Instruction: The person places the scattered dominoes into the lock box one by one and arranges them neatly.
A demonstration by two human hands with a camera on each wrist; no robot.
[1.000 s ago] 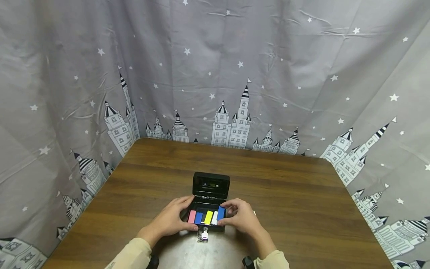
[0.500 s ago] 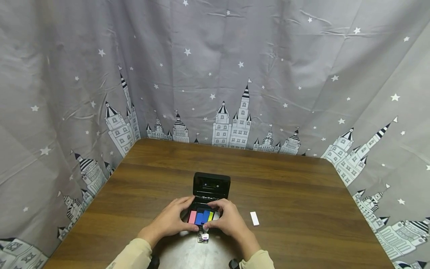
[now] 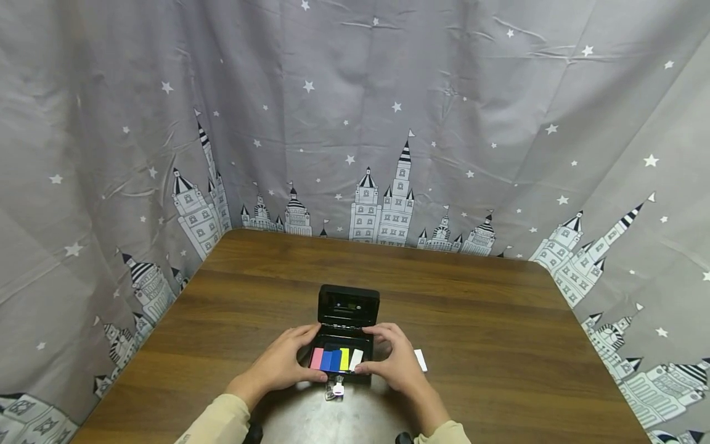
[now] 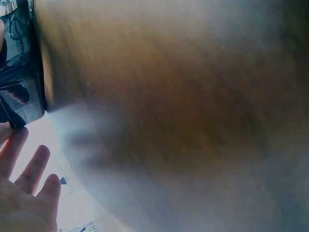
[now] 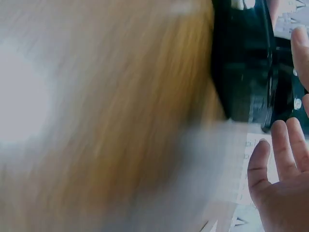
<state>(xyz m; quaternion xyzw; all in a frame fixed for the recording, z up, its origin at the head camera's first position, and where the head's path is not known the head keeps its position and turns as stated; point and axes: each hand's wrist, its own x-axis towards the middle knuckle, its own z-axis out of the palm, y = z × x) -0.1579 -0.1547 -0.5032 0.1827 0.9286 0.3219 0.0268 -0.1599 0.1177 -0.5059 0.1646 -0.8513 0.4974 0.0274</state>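
Observation:
A small black cash box (image 3: 349,306) stands on the table with its lid raised. Keys (image 3: 338,388) hang at its front. Inside, a pink block (image 3: 317,358), two blue blocks (image 3: 331,360), a yellow block (image 3: 344,359) and a white block (image 3: 356,359) stand in a row, the white one leaning. My left hand (image 3: 281,361) grips the box's left side, thumb at the front, fingertips at the back corner. My right hand (image 3: 399,361) spans the right side, its thumb by the white block and fingertips near the back edge; nothing shows pinched between them.
One more white block (image 3: 421,360) lies on the wooden table (image 3: 488,320), right of my right hand and partly hidden by it. A grey curtain (image 3: 444,80) printed with castles and stars surrounds the table's back and sides.
My right hand carried a blue block from the row's right end leftward to beside the other blue block, released it, then moved back right to the white block. My left hand stayed.

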